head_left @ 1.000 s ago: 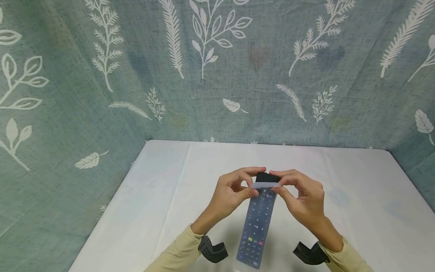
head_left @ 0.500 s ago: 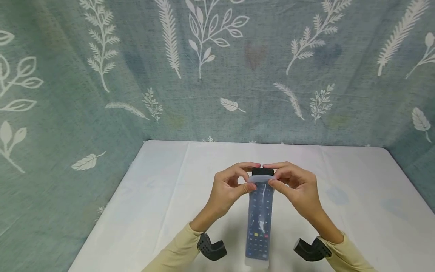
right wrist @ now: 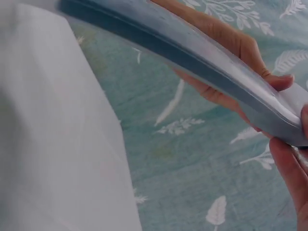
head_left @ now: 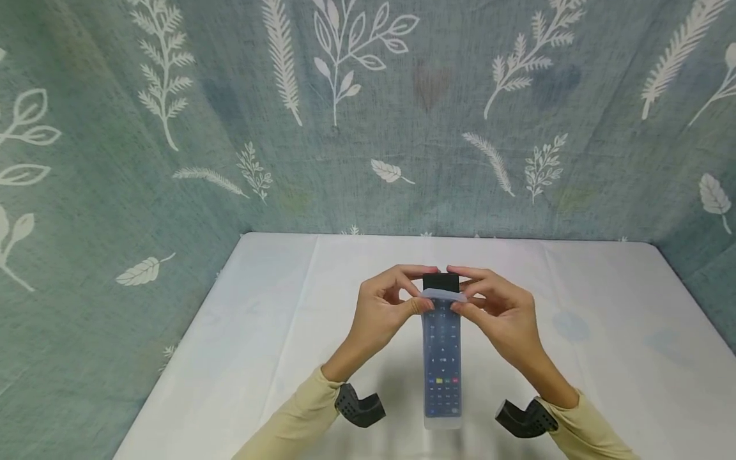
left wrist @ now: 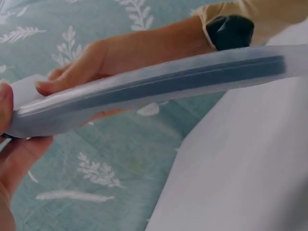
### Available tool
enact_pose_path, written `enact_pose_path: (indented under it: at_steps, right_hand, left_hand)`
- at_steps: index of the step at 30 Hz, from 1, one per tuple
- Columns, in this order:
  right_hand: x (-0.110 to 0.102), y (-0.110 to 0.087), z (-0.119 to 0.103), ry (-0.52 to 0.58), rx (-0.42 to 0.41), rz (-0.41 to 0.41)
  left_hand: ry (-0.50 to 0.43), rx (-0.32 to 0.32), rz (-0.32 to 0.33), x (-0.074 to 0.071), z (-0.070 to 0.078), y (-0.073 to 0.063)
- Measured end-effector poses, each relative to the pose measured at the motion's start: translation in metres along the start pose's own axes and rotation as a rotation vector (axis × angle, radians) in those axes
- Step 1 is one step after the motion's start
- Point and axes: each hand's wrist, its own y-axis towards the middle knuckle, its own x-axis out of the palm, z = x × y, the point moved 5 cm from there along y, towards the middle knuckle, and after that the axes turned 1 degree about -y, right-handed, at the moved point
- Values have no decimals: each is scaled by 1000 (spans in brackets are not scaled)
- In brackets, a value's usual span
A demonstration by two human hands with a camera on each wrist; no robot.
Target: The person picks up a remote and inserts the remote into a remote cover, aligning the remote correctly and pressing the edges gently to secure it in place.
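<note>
A dark remote control [head_left: 441, 282] with many buttons sits inside a translucent cover [head_left: 443, 423]. Its black far end sticks out beyond the cover's open rim. My left hand [head_left: 382, 310] pinches that rim on the left, thumb on the button side. On the opposite side my right hand [head_left: 508, 313] pinches the rim likewise. Index fingers of both hands reach to the remote's black end. Seen from the left wrist, the cover [left wrist: 192, 72] extends past the remote's near end. In the right wrist view the covered remote [right wrist: 183, 53] slants between the hands.
A white-covered table [head_left: 322, 281] lies beneath the hands. Green leaf-patterned fabric [head_left: 345, 211] hangs behind it and at the sides. Black wrist devices [head_left: 359, 409] are strapped over the pale sleeves [head_left: 293, 421].
The covered remote has swung from a slant to straight in the head view, its near end moving right and then up. Both hands have shifted slightly left and up, still pinching the cover's rim.
</note>
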Motion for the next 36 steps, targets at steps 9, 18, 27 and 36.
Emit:
enact_pose_path:
  at_steps: [9,18,27,36]
  right_hand:
    - [7,16,-7,-71,-181,44]
    - [12,28,-11,-40,-252,111]
    - [11,34,-20,-18,-262,198]
    - [4,40,-20,-42,-139,176]
  left_hand:
    - [-65,144,81,-4,3,8]
    - [-95,194,178,-7,0,15]
    - [-112,228,246,-3,9,22]
    - [-104,122,113,-4,12,28]
